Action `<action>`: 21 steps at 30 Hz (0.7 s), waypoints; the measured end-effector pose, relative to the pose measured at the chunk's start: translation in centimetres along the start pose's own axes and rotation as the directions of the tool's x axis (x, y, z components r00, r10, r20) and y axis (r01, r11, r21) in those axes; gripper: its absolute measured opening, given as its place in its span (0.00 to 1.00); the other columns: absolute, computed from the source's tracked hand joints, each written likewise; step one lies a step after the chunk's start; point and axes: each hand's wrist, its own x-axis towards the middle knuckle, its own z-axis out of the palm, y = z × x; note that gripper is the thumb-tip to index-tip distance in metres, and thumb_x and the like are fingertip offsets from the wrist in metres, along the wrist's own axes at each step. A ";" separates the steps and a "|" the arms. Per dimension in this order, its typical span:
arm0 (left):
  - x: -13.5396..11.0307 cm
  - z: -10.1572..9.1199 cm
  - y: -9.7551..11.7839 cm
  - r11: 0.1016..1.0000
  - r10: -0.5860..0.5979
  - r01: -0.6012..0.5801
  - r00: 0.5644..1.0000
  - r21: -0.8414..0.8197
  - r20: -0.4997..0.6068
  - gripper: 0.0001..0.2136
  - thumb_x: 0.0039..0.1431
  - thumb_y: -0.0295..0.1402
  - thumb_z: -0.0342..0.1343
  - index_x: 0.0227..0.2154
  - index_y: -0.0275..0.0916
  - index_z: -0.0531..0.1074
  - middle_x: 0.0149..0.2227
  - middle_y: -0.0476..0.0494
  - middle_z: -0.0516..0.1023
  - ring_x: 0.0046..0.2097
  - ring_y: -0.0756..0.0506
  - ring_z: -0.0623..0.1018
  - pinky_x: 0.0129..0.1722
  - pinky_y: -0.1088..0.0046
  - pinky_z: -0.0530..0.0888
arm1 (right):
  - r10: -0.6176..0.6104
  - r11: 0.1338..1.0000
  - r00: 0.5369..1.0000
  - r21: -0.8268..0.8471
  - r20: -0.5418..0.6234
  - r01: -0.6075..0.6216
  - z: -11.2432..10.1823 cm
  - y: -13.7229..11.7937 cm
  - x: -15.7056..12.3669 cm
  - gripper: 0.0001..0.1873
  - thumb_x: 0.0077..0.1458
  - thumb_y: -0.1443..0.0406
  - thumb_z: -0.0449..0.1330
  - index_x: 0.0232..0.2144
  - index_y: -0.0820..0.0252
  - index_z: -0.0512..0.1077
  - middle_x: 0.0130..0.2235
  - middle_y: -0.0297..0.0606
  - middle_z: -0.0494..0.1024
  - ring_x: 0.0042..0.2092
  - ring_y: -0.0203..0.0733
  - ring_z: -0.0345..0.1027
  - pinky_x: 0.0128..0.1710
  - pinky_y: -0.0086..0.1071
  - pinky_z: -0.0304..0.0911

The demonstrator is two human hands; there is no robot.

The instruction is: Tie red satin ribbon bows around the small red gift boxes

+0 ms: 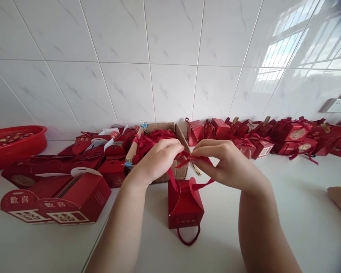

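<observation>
I see the left hand [159,160] and right hand [229,161], fingers pinched closed on red ribbon [183,163] above a red box [185,206], a cardboard carton [183,173] behind near the worktop [218,231]'s back edge

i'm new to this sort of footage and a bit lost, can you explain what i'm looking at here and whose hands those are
There's no machine here: a person is working with bare hands. The single picture comes from a camera worn on their head, looking forward and down. The left hand and right hand pinch a red ribbon between them, above a small red box with a cord handle. On the white surface behind it sits a cardboard carton holding more red ribbon. Red boxes stand on both sides, and a red basin is at the far left.
</observation>
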 end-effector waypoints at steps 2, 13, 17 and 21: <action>-0.2 0.1 -0.1 0.997 -0.021 0.024 0.999 0.074 -0.041 0.16 0.56 0.43 0.51 0.18 0.41 0.61 0.19 0.52 0.57 0.23 0.49 0.62 0.21 0.73 0.55 | 0.026 0.996 1.000 -0.085 0.011 -0.025 0.2 -0.2 0.1 0.07 0.54 0.72 0.56 0.30 0.62 0.75 0.29 0.35 0.73 0.30 0.34 0.63 0.28 0.28 0.58; -1.1 -0.3 0.6 0.977 -0.012 -0.009 0.995 0.212 0.097 0.11 0.59 0.35 0.45 0.24 0.41 0.67 0.22 0.52 0.61 0.24 0.51 0.61 0.19 0.76 0.56 | 0.107 0.970 0.992 -0.213 -0.067 -0.119 0.7 -0.3 0.5 0.08 0.52 0.71 0.57 0.26 0.61 0.76 0.26 0.34 0.72 0.28 0.34 0.62 0.26 0.29 0.55; -1.2 -0.5 0.5 0.971 0.019 -0.047 0.993 0.233 0.119 0.09 0.59 0.32 0.45 0.33 0.44 0.71 0.26 0.53 0.71 0.27 0.51 0.70 0.23 0.77 0.64 | 0.114 0.975 0.989 -0.178 -0.097 -0.130 0.8 0.0 0.6 0.10 0.53 0.72 0.56 0.26 0.61 0.77 0.28 0.35 0.74 0.29 0.34 0.64 0.26 0.29 0.56; -1.0 -0.5 0.0 0.980 0.078 -0.101 0.988 0.169 0.135 0.06 0.55 0.29 0.50 0.34 0.43 0.70 0.33 0.50 0.76 0.37 0.47 0.77 0.34 0.73 0.73 | 0.100 0.981 0.986 -0.154 -0.133 -0.121 1.0 0.2 0.7 0.10 0.54 0.71 0.56 0.29 0.61 0.78 0.30 0.36 0.75 0.29 0.34 0.65 0.27 0.28 0.58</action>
